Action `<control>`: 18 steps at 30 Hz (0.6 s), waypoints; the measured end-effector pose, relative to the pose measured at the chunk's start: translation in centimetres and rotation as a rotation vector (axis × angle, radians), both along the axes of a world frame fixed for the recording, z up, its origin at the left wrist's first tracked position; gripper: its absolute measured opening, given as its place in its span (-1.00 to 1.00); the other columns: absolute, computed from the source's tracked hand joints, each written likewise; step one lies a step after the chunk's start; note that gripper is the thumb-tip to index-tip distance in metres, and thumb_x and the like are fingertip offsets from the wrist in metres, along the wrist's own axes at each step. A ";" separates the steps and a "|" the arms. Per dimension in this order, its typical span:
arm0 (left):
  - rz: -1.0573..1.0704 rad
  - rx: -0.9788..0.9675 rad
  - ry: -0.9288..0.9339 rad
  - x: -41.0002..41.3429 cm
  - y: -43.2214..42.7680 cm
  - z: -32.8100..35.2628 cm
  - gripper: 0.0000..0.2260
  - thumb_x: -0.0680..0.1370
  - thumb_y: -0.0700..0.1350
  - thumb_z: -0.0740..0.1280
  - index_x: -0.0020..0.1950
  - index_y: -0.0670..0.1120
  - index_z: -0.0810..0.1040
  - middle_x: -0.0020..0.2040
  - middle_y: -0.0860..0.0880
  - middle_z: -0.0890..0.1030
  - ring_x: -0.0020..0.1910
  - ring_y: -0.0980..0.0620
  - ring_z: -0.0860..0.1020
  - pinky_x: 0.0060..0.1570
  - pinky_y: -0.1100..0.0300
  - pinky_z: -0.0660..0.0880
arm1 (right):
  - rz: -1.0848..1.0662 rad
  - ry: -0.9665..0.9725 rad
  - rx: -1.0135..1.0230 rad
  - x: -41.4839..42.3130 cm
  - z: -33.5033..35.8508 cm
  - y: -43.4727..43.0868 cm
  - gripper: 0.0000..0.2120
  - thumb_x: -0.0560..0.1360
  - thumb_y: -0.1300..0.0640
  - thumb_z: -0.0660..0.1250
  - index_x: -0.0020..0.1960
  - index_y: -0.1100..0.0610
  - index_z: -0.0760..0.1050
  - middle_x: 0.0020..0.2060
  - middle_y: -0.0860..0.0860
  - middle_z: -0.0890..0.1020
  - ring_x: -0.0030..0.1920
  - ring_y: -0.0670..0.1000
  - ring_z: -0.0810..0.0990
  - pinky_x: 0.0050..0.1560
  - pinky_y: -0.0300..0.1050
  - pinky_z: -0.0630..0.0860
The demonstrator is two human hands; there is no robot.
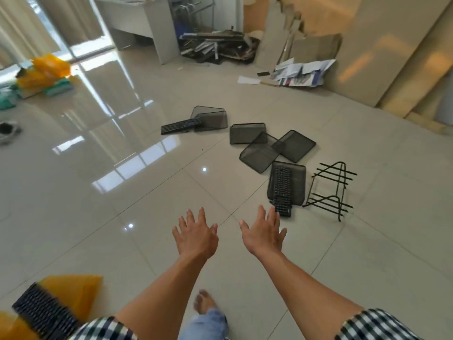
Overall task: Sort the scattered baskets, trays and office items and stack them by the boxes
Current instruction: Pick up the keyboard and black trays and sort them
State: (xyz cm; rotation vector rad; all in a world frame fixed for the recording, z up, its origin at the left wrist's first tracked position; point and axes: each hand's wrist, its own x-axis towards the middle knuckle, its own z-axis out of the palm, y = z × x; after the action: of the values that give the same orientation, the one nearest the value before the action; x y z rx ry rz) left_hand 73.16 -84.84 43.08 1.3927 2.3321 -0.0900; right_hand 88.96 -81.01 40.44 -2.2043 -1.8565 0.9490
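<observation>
Both of my hands stretch forward over the tiled floor with fingers spread and nothing in them: my left hand [196,235] and my right hand [263,233]. Ahead lie several black mesh trays [261,152], one of them [297,175] with a black keyboard [282,190] lying on it. A black wire rack [331,190] stands to the right of that tray. Farther off, a second keyboard [181,125] leans against a mesh file holder [210,119]. My right fingertips are just short of the near keyboard's end.
A yellow plastic basket [81,293] and a dark keyboard-like item [46,312] lie at the lower left. Yellow and green bags [46,72] sit far left. Cardboard sheets [367,45], papers [301,72], a white desk [144,23] and dark scrap [218,47] line the back.
</observation>
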 end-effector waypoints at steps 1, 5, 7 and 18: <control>-0.016 0.007 -0.003 -0.1 1.5 -0.2 -0.40 0.68 0.22 -0.01 0.65 0.05 -0.12 0.66 -0.11 -0.10 0.62 -0.21 -0.08 0.54 -0.20 -0.08 | -0.020 -0.006 -0.002 0.0 -0.1 1.2 -0.24 0.61 -0.29 0.13 0.64 0.02 -0.06 0.64 0.10 -0.15 0.63 0.14 -0.20 0.54 0.33 -0.10; -0.086 0.014 -0.014 -1.8 7.6 -0.8 -0.40 0.68 0.22 -0.01 0.65 0.05 -0.12 0.66 -0.12 -0.11 0.62 -0.21 -0.09 0.54 -0.21 -0.09 | -0.096 -0.028 0.000 -1.3 -0.6 6.6 -0.24 0.60 -0.30 0.15 0.64 0.01 -0.05 0.64 0.09 -0.14 0.63 0.14 -0.18 0.54 0.34 -0.07; -0.120 0.008 -0.019 -3.3 11.0 -0.9 -0.40 0.68 0.21 -0.02 0.65 0.05 -0.12 0.65 -0.12 -0.12 0.62 -0.21 -0.09 0.54 -0.21 -0.10 | -0.127 -0.041 0.002 -2.7 -0.7 9.5 -0.24 0.60 -0.29 0.16 0.64 0.01 -0.04 0.64 0.09 -0.12 0.63 0.14 -0.17 0.54 0.34 -0.04; -0.236 0.034 0.002 -14.0 27.7 1.1 -0.41 0.69 0.19 -0.01 0.65 0.04 -0.13 0.65 -0.12 -0.12 0.62 -0.21 -0.12 0.54 -0.19 -0.12 | -0.232 -0.031 0.017 -11.9 1.0 24.1 -0.25 0.61 -0.28 0.15 0.64 0.03 -0.06 0.64 0.10 -0.12 0.63 0.13 -0.18 0.54 0.33 -0.06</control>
State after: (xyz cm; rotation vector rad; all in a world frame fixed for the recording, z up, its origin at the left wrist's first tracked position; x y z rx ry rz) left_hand 59.16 -57.19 44.20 1.6794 2.1705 -0.1210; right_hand 77.06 -56.91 41.46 -2.3714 -1.5679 0.8573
